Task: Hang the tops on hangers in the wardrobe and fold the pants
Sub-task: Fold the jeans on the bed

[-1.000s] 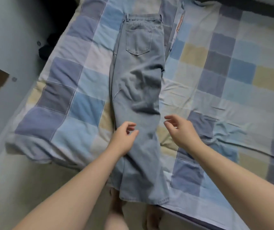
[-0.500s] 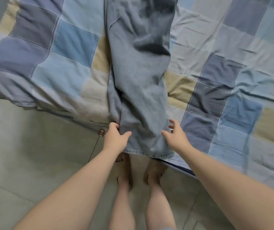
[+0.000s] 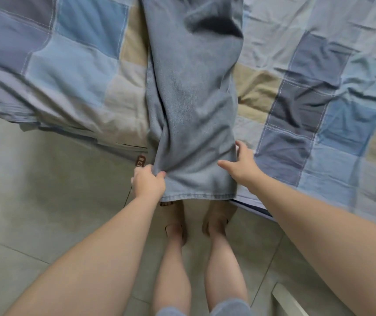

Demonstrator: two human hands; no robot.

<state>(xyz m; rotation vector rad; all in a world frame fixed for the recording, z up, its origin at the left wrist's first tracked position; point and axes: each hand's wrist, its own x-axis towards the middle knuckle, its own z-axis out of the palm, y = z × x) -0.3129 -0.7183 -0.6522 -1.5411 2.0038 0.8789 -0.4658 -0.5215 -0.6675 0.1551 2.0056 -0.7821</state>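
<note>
The light-blue jeans lay lengthwise on the bed, their leg ends hanging over its near edge. The left hand pinched the left side near the hem. The right hand lay uncurled against the right side, thumb across the denim.

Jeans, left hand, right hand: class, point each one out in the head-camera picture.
jeans (image 3: 193, 106), head view, middle of the leg fabric.
left hand (image 3: 148, 183), head view, back of the hand.
right hand (image 3: 242, 166), head view, back of the hand.
</note>
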